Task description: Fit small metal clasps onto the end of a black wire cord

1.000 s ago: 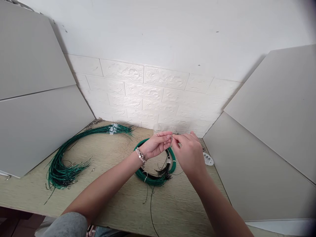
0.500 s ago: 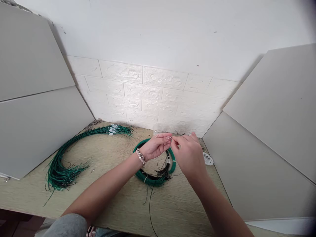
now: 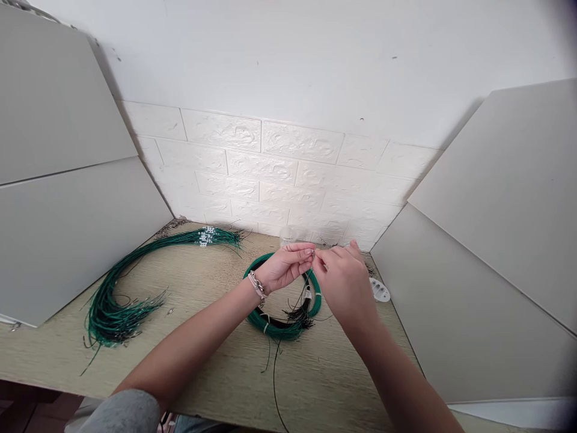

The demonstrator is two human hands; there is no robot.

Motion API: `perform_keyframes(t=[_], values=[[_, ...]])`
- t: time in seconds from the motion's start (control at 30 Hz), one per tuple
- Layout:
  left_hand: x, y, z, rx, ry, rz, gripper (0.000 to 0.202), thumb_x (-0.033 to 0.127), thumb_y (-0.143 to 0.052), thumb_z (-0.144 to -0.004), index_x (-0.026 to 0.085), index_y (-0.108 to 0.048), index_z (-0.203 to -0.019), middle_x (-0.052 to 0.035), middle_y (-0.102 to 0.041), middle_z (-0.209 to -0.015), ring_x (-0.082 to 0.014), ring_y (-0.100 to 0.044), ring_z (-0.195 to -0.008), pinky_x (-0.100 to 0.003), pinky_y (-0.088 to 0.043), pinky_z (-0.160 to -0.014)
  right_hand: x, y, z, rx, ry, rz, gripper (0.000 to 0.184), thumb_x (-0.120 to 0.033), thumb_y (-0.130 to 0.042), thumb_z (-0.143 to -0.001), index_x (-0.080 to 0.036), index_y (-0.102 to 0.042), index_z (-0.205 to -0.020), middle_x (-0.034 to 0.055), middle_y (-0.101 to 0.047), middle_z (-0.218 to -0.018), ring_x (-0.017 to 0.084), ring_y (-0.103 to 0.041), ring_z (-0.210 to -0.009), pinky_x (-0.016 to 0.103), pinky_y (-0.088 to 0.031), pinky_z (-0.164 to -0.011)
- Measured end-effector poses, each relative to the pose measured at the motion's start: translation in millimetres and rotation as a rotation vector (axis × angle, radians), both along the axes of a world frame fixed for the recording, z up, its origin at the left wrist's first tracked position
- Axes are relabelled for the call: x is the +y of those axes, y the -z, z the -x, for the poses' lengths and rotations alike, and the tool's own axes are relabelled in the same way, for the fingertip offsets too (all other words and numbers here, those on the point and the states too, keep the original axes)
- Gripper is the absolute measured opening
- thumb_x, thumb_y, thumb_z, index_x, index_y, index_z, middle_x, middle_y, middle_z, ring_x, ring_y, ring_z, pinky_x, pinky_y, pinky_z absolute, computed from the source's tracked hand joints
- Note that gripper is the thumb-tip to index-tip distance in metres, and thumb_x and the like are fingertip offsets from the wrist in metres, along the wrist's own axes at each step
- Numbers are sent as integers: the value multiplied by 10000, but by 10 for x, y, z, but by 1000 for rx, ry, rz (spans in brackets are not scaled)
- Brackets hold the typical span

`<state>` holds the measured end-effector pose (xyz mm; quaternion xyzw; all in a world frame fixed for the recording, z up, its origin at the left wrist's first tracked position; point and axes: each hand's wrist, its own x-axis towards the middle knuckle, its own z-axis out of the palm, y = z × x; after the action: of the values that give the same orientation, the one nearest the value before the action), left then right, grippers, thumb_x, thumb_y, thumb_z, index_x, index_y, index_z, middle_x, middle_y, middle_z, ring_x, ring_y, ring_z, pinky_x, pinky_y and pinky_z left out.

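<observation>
My left hand (image 3: 288,267), with bracelets at the wrist, is closed in a pinch on a small shiny piece (image 3: 312,254). Thumb and forefinger of my right hand (image 3: 346,282) are pinched at the same piece from the other side, fingertips almost touching the left ones. The piece is too small to name, and my fingers partly cover it. A thin strand seems to run down from the fingertips. Below both hands lies a coil of green wires (image 3: 280,331), tied with white ties and with black ends inside; my left hand hides part of it.
A long bundle of green wires (image 3: 106,288) with white connectors (image 3: 207,236) curves across the table's left side (image 3: 202,294). A small metal bit (image 3: 170,311) lies beside it. A clear cup (image 3: 287,234) stands by the wall; a white oval plate (image 3: 379,290) is at right. Grey panels (image 3: 72,240) flank the table.
Almost nothing differs. Both hands stay pinched together in the same place, and the view has shifted only very slightly.
</observation>
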<state>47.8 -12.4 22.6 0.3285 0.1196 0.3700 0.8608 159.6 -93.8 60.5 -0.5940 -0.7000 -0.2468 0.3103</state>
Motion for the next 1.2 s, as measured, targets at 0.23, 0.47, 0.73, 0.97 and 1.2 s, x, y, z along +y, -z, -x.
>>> perform_keyframes(t=[0.23,0.47,0.73,0.97,1.2], values=[[3,-11,4,23,10,-50,124,79,-701,-652,97,-676,-773,-42,-668,-736,-72,-609,-668,-156,-479,-672,1,-6,-4,-17,-2,17,258,-162,-432,-823,-174,-545,-592,-2,-489,-551,142,-453,-610,421,-295,-983],[-13,-65,29,99,-27,-131,145,120,-728,-629,98,-688,-767,-46,-676,-747,-83,-616,-711,-176,-475,-714,19,9,-26,38,-19,5,247,-175,-430,-821,-170,-557,-610,6,-539,-584,140,-478,-608,428,-316,-964],[-39,-80,17,133,-82,-132,161,119,-740,-611,94,-689,-762,-48,-673,-721,-87,-610,-693,-185,-475,-704,11,-2,-38,35,-25,47,259,-163,-428,-825,-175,-565,-605,-2,-530,-575,143,-482,-613,436,-306,-974],[6,-150,99,198,-38,-209,196,130,-735,-619,113,-691,-809,-32,-661,-724,-67,-589,-654,-175,-460,-664,15,-133,-106,244,-154,146,158,-155,-450,-799,-200,-585,-867,-35,-580,-581,134,-517,-535,457,-341,-952],[59,-170,158,294,12,-385,169,180,-715,-651,127,-686,-808,-41,-653,-750,-86,-573,-677,-199,-438,-644,-26,-243,-155,359,-256,369,201,-164,-473,-788,-242,-569,-946,-69,-614,-629,110,-543,-525,462,-291,-992]])
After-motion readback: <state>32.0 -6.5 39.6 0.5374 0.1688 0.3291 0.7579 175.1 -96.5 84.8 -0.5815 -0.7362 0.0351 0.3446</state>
